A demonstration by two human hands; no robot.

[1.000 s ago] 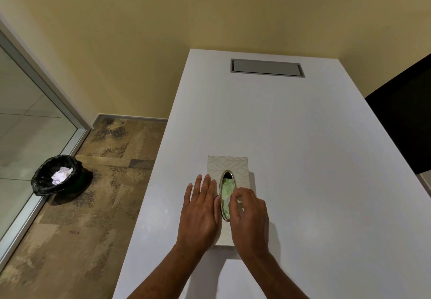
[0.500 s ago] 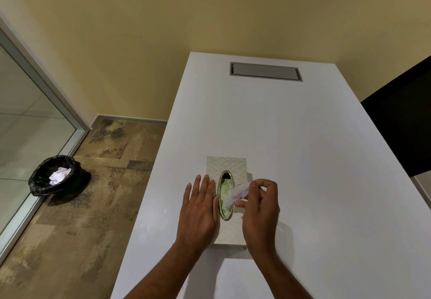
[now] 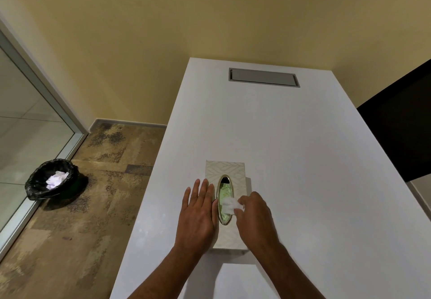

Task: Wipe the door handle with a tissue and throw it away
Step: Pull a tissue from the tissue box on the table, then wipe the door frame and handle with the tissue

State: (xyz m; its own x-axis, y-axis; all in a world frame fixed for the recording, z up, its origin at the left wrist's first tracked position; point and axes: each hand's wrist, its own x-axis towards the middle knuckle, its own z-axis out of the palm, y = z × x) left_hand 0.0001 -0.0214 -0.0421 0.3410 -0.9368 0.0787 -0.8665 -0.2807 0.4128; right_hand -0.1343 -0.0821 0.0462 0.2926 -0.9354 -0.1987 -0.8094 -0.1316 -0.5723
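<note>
Left hand (image 3: 198,214) flat and spread on the box (image 3: 229,170) on the tabletop (image 3: 303,158), likely pinning it, right hand (image 3: 254,214) pinching a tissue (image 3: 229,205) half out of the slot; bin (image 3: 52,178) waiting on the floor.

Both hands, left (image 3: 198,212) and right (image 3: 255,217), and forearms are bare: no sleeves, rings or watch.

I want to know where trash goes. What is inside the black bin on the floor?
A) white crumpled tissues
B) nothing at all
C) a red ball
A: the bin, lined with a black bag, holds crumpled white tissues.
</note>
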